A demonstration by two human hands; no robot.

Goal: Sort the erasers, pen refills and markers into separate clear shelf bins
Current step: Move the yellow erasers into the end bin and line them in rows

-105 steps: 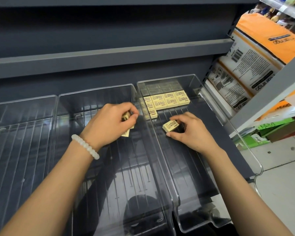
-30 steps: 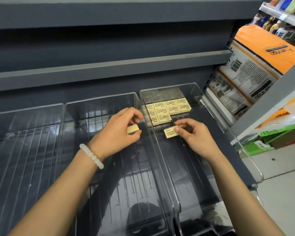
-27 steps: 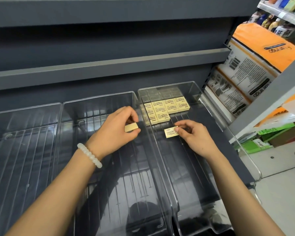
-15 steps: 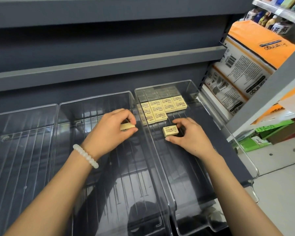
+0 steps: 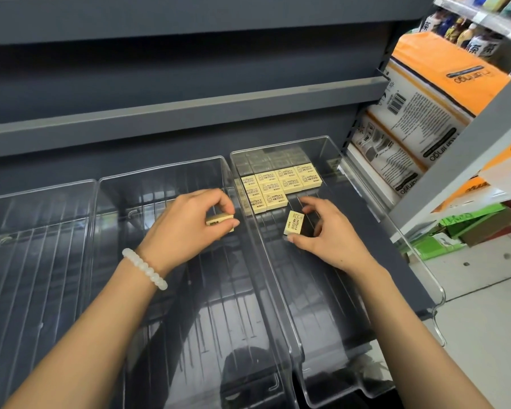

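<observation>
Right hand (image 5: pixel 326 234) has tipped its eraser (image 5: pixel 293 222) on end, pinched; left hand (image 5: pixel 186 224) grips another eraser (image 5: pixel 220 221). Filling rows; next, slot it at twelve o'clock beside the stack (image 5: pixel 278 184).

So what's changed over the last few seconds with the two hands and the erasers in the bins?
The block of erasers at the back of the right bin has grown by one. The right hand has turned its loose eraser from flat and crosswise to on edge, pointing front to back, and holds it only loosely. The left hand still pinches its eraser over the middle bin.
</observation>
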